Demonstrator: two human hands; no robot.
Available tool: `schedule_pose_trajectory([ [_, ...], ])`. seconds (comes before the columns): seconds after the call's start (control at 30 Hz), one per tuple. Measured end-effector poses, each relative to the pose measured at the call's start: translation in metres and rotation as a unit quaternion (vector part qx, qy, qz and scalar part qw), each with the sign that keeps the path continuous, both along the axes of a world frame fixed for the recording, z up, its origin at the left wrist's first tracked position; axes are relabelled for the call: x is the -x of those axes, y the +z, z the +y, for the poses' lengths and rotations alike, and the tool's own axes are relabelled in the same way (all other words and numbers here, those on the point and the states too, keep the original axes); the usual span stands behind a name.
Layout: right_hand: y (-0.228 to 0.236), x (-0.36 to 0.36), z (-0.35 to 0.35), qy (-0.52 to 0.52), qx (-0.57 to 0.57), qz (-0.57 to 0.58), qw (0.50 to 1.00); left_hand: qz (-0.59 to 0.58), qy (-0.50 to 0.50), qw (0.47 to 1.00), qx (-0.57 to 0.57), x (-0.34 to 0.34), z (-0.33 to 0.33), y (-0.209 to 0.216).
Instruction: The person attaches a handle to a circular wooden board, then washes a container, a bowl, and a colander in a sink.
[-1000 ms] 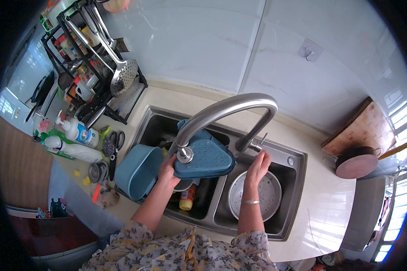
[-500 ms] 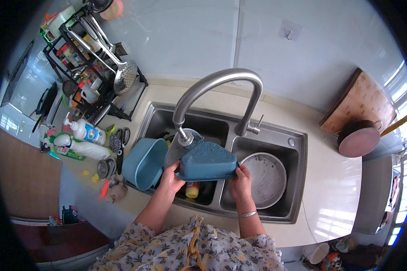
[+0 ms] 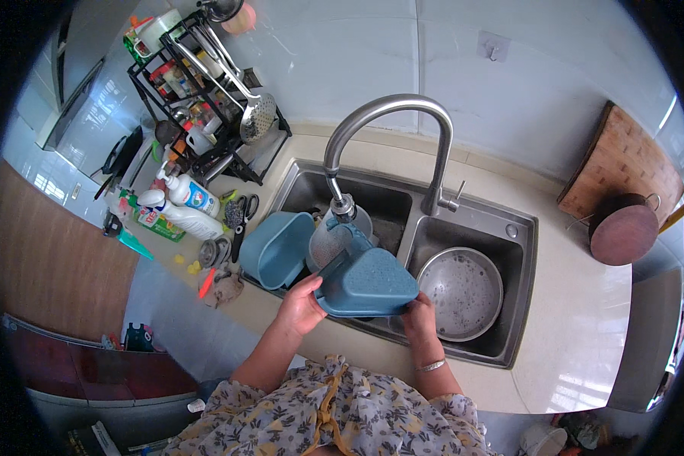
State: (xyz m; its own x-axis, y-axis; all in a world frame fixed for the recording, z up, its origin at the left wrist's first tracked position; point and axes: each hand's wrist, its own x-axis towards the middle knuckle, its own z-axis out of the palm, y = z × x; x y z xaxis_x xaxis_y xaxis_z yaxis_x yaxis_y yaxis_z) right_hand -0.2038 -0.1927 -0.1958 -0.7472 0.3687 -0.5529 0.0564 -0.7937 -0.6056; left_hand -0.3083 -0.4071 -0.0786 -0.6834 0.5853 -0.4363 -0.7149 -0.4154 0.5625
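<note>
A blue triangular plastic tub is turned bottom up and tilted, above the near side of the left sink basin. My left hand grips its left rim, and my right hand is closed on its right corner. Drops of water dot its underside. Just beyond it, a pale round bowl sits below the faucet head, partly hidden by the tub. To the left, a second blue tub rests tilted on its side at the basin's edge.
In the right basin lies a round metal pan. Pump and spray bottles, scissors and a utensil rack crowd the left counter. At the right, a wooden cutting board leans on the wall behind a round dark pot.
Both hands have drawn the blue tub toward me, away from the faucet, and tilted it. More of the pale bowl shows, while the yellow-capped bottle in the basin is now hidden.
</note>
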Motion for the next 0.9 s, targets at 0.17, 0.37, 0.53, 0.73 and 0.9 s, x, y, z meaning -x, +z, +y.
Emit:
schedule_pose_trajectory([
  [0.17,0.001,-0.012,0.002,-0.003,0.0,-0.013,1.0,0.019,-0.008,1.0,0.018,-0.012,0.007,0.009],
  [0.37,0.009,-0.031,0.004,-0.032,0.042,-0.011,0.999,-0.014,0.009,0.997,0.074,-0.011,0.002,-0.02],
  [0.53,0.007,-0.047,0.013,-0.039,0.062,0.011,0.997,-0.026,0.029,0.992,0.123,-0.013,0.019,-0.024],
  [0.73,0.033,-0.044,0.024,0.026,-0.013,-0.009,1.0,0.359,-0.04,0.88,0.307,-0.026,0.046,0.057],
  [0.9,0.054,-0.048,0.042,0.065,0.096,0.116,0.986,0.799,-0.153,0.45,0.368,-0.036,0.061,0.116],
])
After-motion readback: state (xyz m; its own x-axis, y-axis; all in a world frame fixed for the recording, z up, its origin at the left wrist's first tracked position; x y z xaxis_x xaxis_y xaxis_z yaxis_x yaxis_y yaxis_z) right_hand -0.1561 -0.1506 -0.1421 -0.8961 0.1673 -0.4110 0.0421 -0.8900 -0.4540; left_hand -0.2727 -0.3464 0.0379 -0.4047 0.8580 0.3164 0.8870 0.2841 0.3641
